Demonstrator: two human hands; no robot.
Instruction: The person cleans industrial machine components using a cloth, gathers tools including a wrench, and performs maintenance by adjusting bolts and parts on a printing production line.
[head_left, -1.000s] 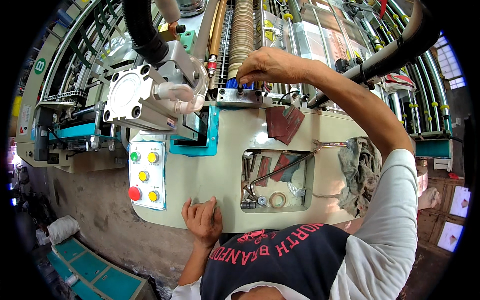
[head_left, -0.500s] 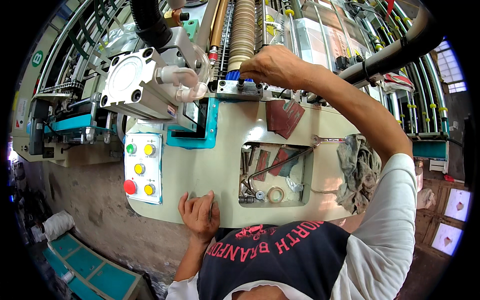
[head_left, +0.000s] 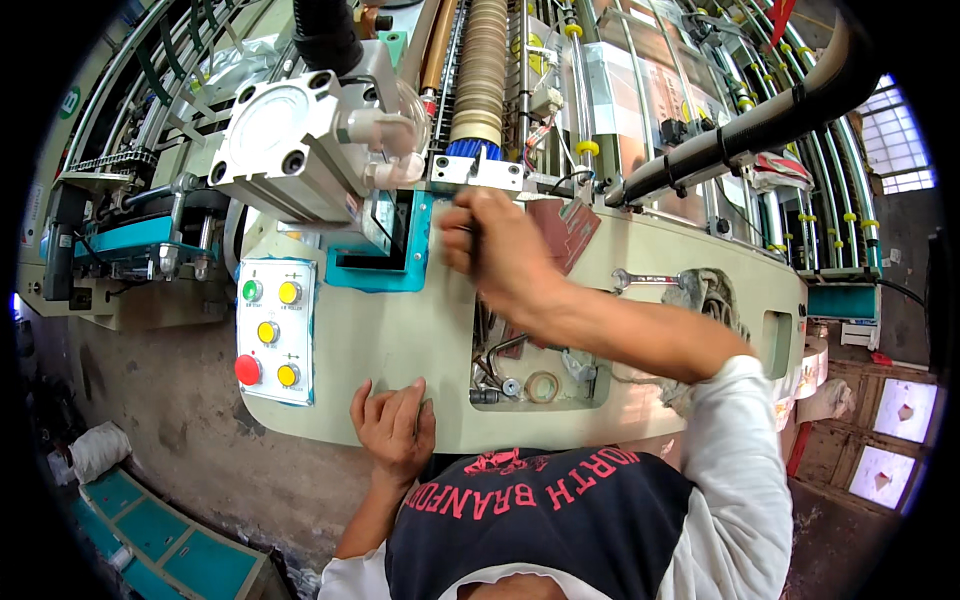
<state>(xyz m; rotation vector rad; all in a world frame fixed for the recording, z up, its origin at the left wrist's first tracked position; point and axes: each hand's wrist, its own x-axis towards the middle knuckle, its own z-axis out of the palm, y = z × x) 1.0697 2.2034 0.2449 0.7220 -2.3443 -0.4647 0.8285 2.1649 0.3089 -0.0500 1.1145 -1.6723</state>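
My left hand (head_left: 393, 425) rests on the front edge of the cream machine top (head_left: 370, 360), its fingers loosely stretched and holding nothing. Over the machine top, just in front of a metal block (head_left: 476, 173), my right hand (head_left: 508, 250) is curled closed. Something small and dark shows between its fingers, too blurred to name. A thin upright stud (head_left: 481, 156) stands on the block, below the blue end of a ribbed roller (head_left: 478, 90). My right forearm partly hides a recessed tray (head_left: 560, 418) with a tape roll (head_left: 542, 386) and a bent metal bar.
Left stands a panel of coloured buttons (head_left: 277, 332), with a bulky silver cylinder block (head_left: 270, 140) behind it. Reddish-brown sandpaper sheets (head_left: 566, 232), a wrench (head_left: 645, 280) and a grey rag (head_left: 715, 300) lie on the right. A black hose (head_left: 740, 140) slants across the upper right.
My right hand has left the metal block and come down toward me, over the machine top. The stud on the block now shows bare. My left hand stays at the edge.
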